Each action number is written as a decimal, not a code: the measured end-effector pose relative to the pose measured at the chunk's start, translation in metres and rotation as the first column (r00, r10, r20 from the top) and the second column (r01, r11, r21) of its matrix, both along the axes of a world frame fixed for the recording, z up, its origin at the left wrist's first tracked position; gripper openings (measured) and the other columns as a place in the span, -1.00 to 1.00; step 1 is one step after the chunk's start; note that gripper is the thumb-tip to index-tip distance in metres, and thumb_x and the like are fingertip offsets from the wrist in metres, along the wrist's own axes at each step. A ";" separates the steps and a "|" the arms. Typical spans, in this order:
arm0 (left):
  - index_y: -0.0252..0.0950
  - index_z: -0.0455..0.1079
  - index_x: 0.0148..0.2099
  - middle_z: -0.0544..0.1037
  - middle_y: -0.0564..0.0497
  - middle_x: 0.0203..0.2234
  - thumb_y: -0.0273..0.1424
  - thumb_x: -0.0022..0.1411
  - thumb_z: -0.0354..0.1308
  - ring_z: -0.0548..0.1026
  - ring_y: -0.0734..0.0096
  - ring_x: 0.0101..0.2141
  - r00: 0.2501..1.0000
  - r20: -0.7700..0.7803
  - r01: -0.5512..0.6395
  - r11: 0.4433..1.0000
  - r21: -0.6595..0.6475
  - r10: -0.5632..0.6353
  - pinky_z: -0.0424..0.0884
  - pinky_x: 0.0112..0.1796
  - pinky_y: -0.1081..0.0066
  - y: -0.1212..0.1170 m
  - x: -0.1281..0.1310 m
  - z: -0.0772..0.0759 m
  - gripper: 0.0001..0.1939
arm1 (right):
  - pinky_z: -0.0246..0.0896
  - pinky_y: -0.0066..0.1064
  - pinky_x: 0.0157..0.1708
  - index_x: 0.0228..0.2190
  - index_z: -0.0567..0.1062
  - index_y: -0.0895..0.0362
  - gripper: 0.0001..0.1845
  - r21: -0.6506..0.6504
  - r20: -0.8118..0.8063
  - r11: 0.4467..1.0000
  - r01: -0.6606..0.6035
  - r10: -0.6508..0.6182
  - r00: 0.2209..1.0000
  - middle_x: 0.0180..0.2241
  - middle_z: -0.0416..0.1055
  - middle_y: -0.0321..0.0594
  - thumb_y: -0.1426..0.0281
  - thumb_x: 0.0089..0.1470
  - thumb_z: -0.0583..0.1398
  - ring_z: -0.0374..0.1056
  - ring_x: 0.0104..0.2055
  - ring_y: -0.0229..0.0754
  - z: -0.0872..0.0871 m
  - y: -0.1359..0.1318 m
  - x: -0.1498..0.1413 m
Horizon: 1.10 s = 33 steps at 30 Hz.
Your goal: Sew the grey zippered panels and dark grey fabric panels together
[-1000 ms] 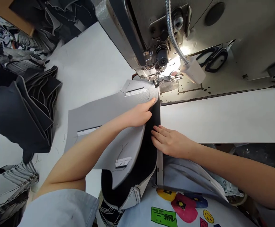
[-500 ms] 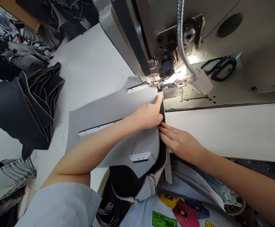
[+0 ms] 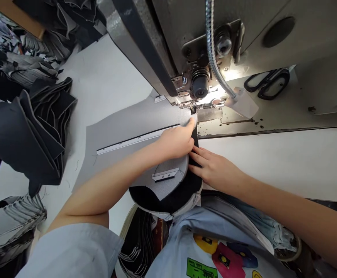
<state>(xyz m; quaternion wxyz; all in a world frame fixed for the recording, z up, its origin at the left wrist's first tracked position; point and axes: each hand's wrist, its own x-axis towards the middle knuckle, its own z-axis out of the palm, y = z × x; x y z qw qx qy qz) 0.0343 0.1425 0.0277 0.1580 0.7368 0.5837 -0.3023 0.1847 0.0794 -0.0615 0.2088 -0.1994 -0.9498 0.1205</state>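
A grey fabric panel [image 3: 122, 131] lies on the white table under the sewing machine's presser foot [image 3: 192, 106], with a black fabric piece [image 3: 174, 197] beneath it along its right edge. My left hand [image 3: 176, 139] presses flat on the grey panel just before the needle, index finger reaching toward the foot. My right hand [image 3: 211, 166] lies flat with fingers stretched on the black piece at the seam edge, touching the left hand.
The sewing machine head [image 3: 162, 42] looms over the work, its lamp [image 3: 240, 103] lit. Black scissors [image 3: 268, 83] rest on the machine bed at right. A stack of dark cut pieces [image 3: 32, 131] sits at the left, with more fabric [image 3: 20, 61] behind.
The fabric has fed away from me through the machine; less of the black piece hangs off the table's near edge. Both hands have followed the seam, staying close together before the foot.
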 end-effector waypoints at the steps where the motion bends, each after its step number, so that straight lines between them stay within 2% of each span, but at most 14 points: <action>1: -0.37 -0.31 0.48 0.59 -0.23 -0.06 -0.44 0.27 -0.16 0.57 0.01 -0.07 1.000 0.004 -0.002 1.000 0.017 0.002 0.44 -0.18 0.24 0.002 0.000 -0.001 -0.22 | 0.32 -0.08 0.20 -0.11 0.59 0.25 -0.72 -0.001 0.015 1.000 -0.005 0.005 1.000 0.04 0.47 0.15 0.55 0.16 0.18 0.32 0.22 0.11 0.002 0.005 -0.002; 4: -0.38 -0.36 0.49 0.58 -0.23 -0.06 -0.33 0.27 -0.10 0.57 0.00 -0.09 0.999 0.031 0.007 0.999 0.036 -0.008 0.44 -0.20 0.25 0.001 -0.005 -0.002 -0.16 | 0.33 -0.12 0.19 -0.24 0.61 0.22 -0.82 -0.033 0.047 0.999 -0.035 0.036 0.998 -0.11 0.54 0.05 0.51 0.14 0.21 0.37 0.16 0.06 0.004 0.018 -0.003; 7: -0.37 -0.38 0.49 0.60 -0.20 -0.09 -0.24 0.26 -0.07 0.58 -0.01 -0.14 0.999 0.052 0.016 1.000 -0.006 -0.015 0.43 -0.26 0.26 -0.007 -0.011 0.000 -0.11 | 0.29 -0.08 0.22 -0.22 0.60 0.18 -0.82 -0.002 0.000 0.999 -0.053 0.053 0.999 -0.05 0.51 0.01 0.45 0.13 0.23 0.32 0.21 0.06 0.002 0.019 0.000; 11: -0.32 -0.45 0.50 0.61 -0.18 -0.09 -0.32 0.25 -0.11 0.59 0.04 -0.16 0.998 0.055 -0.003 0.997 -0.078 0.007 0.41 -0.29 0.28 -0.016 -0.015 0.006 -0.12 | 0.34 -0.15 0.18 -0.16 0.60 0.18 -0.73 0.082 -0.086 0.996 -0.042 0.049 0.995 -0.07 0.54 0.00 0.54 0.21 0.13 0.39 0.17 0.00 -0.001 0.011 0.004; 16: -0.31 -0.43 0.50 0.60 -0.19 -0.05 -0.37 0.27 -0.15 0.59 0.07 -0.15 0.999 0.038 -0.004 0.993 -0.122 0.008 0.42 -0.26 0.29 -0.016 -0.013 0.007 -0.16 | 0.35 -0.16 0.17 -0.08 0.59 0.23 -0.68 0.038 -0.080 0.999 -0.031 0.033 0.996 0.00 0.53 0.02 0.55 0.21 0.11 0.40 0.17 0.01 0.000 0.007 0.006; 22: -0.31 -0.34 0.50 0.60 -0.18 -0.06 -0.42 0.27 -0.17 0.57 0.07 -0.10 0.996 0.076 -0.041 0.998 -0.051 0.045 0.43 -0.22 0.29 -0.003 -0.009 -0.001 -0.20 | 0.34 -0.11 0.18 0.00 0.57 0.19 -0.60 0.028 -0.041 0.997 -0.068 0.069 0.997 0.14 0.45 0.00 0.58 0.20 0.09 0.37 0.19 0.03 0.002 0.024 0.015; 28: -0.34 -0.17 0.48 0.57 -0.19 -0.03 -0.35 0.32 -0.14 0.56 0.08 -0.10 0.983 0.173 -0.086 0.991 0.103 0.067 0.44 -0.19 0.29 0.004 -0.008 -0.011 -0.27 | 0.30 -0.08 0.18 -0.01 0.58 0.19 -0.61 -0.005 -0.036 0.998 -0.062 0.062 0.997 0.08 0.47 0.06 0.58 0.14 0.14 0.32 0.23 0.03 0.002 0.043 0.020; 31: -0.35 -0.16 0.48 0.59 -0.17 -0.08 -0.27 0.31 -0.03 0.56 0.14 -0.16 0.963 0.260 -0.104 0.991 0.088 0.078 0.45 -0.22 0.32 0.002 -0.014 -0.011 -0.22 | 0.23 0.00 0.22 0.02 0.56 0.19 -0.60 -0.041 -0.038 0.996 -0.083 0.081 0.996 0.09 0.45 0.12 0.49 0.12 0.22 0.29 0.25 0.08 -0.001 0.041 0.020; 33: -0.36 -0.17 0.49 0.59 -0.15 -0.06 -0.30 0.28 0.00 0.56 0.17 -0.13 0.943 0.318 -0.113 0.993 0.043 0.094 0.47 -0.19 0.35 0.001 -0.020 -0.009 -0.20 | 0.20 0.04 0.23 0.05 0.55 0.15 -0.56 -0.049 -0.028 0.992 -0.115 0.114 0.993 0.13 0.41 0.14 0.41 0.10 0.28 0.28 0.25 0.13 -0.002 0.035 0.017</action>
